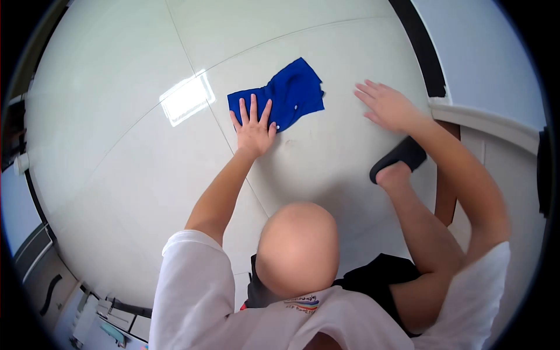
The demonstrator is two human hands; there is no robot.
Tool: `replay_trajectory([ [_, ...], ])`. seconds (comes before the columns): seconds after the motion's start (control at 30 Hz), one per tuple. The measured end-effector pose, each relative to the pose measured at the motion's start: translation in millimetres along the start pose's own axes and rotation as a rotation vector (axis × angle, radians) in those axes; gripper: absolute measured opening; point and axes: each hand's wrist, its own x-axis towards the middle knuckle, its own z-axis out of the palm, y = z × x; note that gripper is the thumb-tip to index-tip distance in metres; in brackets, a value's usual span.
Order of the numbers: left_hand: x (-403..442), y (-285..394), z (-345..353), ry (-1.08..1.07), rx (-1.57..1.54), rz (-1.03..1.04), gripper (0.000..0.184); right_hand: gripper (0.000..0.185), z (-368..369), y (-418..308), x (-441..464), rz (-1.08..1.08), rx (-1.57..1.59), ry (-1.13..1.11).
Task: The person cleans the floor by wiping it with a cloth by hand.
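A blue cloth (294, 87) with two small white dots near its lower edge lies spread on the pale tiled floor. Its outline is uneven, with a wider part at the upper right. My left hand (254, 128) presses flat on the cloth's left part, fingers spread. To the right of the cloth, apart from it, my right hand (388, 108) is held out over the floor with its fingers stretched and nothing in it.
My foot in a dark slipper (401, 157) stands below my right hand. My bare knee (298, 248) is at the bottom centre. A wall with a dark baseboard (421, 49) runs along the right. Light reflects off the floor (128, 192) left of the cloth.
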Motion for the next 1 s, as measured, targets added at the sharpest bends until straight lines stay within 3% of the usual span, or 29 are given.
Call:
replay_trajectory([
  [0.17,-3.2,1.2,0.2,-0.007,-0.043,0.001,0.071,0.057,49.5,-67.5,129.7,0.054,0.193,0.296],
  [0.33,-1.4,-0.2,7.2,0.114,-0.076,0.006,0.070,0.062,84.7,-114.4,201.9,0.260,0.301,0.400],
  [0.53,-3.1,7.8,12.3,0.160,0.031,-0.033,0.068,0.070,128.7,-111.7,193.5,0.205,0.184,0.669],
  [1.0,-66.7,55.0,18.8,0.113,0.067,-0.103,0.069,0.078,154.5,-132.9,102.5,0.137,0.231,0.661],
])
